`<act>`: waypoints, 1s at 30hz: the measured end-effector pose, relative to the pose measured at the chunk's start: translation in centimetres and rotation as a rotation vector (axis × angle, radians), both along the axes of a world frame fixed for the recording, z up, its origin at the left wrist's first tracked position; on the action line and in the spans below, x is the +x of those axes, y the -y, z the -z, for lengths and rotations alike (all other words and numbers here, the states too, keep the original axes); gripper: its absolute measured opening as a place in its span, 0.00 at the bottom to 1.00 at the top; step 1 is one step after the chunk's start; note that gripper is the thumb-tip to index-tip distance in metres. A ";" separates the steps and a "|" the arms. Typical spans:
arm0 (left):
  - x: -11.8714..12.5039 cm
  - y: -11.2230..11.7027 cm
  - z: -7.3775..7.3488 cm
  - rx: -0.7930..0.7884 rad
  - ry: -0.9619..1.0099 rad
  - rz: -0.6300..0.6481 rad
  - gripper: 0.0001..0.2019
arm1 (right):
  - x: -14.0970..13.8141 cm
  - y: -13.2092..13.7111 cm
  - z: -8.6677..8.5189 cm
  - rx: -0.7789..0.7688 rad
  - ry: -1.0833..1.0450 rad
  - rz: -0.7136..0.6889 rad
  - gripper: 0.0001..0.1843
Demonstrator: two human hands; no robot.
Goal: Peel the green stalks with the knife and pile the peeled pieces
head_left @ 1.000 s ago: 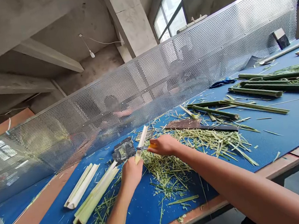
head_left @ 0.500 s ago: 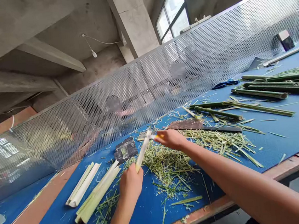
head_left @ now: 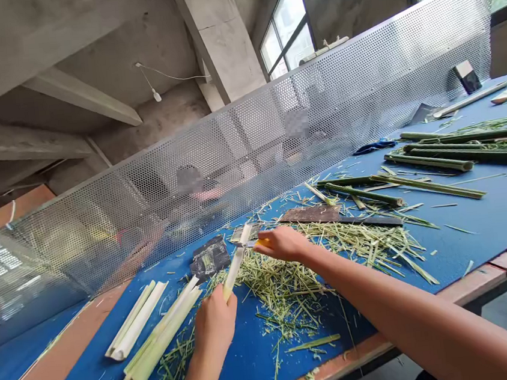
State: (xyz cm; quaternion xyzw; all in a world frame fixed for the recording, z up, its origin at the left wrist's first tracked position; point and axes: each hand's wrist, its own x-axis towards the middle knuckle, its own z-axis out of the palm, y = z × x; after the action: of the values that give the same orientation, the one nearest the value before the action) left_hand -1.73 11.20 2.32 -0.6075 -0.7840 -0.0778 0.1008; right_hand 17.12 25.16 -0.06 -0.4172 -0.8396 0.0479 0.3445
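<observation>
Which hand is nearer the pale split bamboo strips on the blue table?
Left. The left hand is close beside the strips, on their right; the right hand is farther away, beyond the green shavings.

No legible text, label, brand, number or sign in view, dark sheet [head_left: 209, 259] left of centre bears marks too small to read, small box [head_left: 467, 77] at upper right likewise unreadable.
</observation>
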 end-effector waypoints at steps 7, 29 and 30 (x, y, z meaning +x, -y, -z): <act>0.1 0.7 0.3 0.058 0.156 0.054 0.09 | 2.8 -2.8 0.5 -0.207 -0.092 0.373 0.30; 0.1 -6.4 -2.5 0.479 1.207 0.556 0.21 | 2.1 -3.8 1.7 -0.186 -0.724 0.245 0.30; -0.1 -6.7 -2.9 0.515 1.156 0.578 0.20 | 2.0 -4.1 1.9 -0.200 -0.753 0.231 0.31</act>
State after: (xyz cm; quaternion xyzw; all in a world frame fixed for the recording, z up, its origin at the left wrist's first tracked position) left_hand -1.83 17.87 5.22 -0.6098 -0.4751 -0.5963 -0.2167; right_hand 19.17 29.24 -1.94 -0.4937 -0.5935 0.2397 0.5888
